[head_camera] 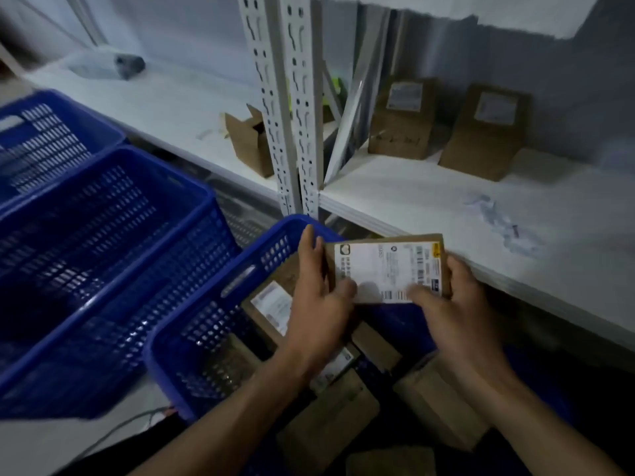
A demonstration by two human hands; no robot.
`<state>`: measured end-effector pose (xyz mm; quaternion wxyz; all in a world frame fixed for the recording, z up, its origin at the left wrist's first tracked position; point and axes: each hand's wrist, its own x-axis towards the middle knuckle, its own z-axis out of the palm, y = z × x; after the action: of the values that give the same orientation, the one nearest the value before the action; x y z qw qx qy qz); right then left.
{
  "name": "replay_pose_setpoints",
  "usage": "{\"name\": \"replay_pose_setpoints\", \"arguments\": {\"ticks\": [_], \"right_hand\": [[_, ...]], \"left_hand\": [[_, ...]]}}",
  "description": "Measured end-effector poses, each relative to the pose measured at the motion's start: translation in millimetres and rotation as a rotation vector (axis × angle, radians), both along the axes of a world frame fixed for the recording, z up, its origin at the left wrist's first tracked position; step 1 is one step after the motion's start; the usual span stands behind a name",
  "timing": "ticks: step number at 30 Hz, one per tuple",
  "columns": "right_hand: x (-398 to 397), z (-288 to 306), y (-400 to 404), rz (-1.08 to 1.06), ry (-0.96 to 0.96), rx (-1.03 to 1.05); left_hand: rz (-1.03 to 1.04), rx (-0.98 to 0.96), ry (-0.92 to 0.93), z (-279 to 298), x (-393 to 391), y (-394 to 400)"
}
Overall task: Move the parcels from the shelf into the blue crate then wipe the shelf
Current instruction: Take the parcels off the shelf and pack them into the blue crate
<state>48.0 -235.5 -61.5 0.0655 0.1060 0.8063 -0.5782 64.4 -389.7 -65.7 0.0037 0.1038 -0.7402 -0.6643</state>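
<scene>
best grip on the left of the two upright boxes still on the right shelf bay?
Take the left upright box by its two vertical side faces, near mid-height, coming straight in from the open shelf front. It stands tall with its labelled face toward the aisle. A gap separates it from the right box, leaving room for fingers, though the slanted brace crowds its left side. Both hands currently hold the labelled parcel.

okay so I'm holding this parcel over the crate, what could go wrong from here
The parcel is pinched only at its edges by the left hand and right hand, so it could slip. The crate already holds several boxes; dropping it may land it askew. Two boxes at the back of the shelf could be overlooked before wiping.
</scene>
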Motion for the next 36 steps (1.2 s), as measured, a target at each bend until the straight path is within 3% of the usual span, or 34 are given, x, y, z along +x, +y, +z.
{"name": "replay_pose_setpoints", "arguments": {"ticks": [7,13,18,27,30,36], "right_hand": [[-15,-6,13,0.160,-0.079,0.272],[-13,-17,5,0.350,-0.074,0.644],[-15,-19,-6,0.417,0.031,0.676],[-11,-24,-3,0.343,0.314,0.708],[-9,-27,-3,0.413,0.267,0.754],[3,-34,1,0.824,-0.134,0.824]], "left_hand": [[0.151,0.337,-0.566,0,-16,7],[0.289,0.459,-0.792,-18,-9,25],[0.320,0.461,-0.841,-33,-16,26],[0.337,0.397,-0.824,-38,-33,34],[0.319,0.343,-0.821,-38,-34,38],[0.285,0.328,-0.793,-38,-38,45]]}}
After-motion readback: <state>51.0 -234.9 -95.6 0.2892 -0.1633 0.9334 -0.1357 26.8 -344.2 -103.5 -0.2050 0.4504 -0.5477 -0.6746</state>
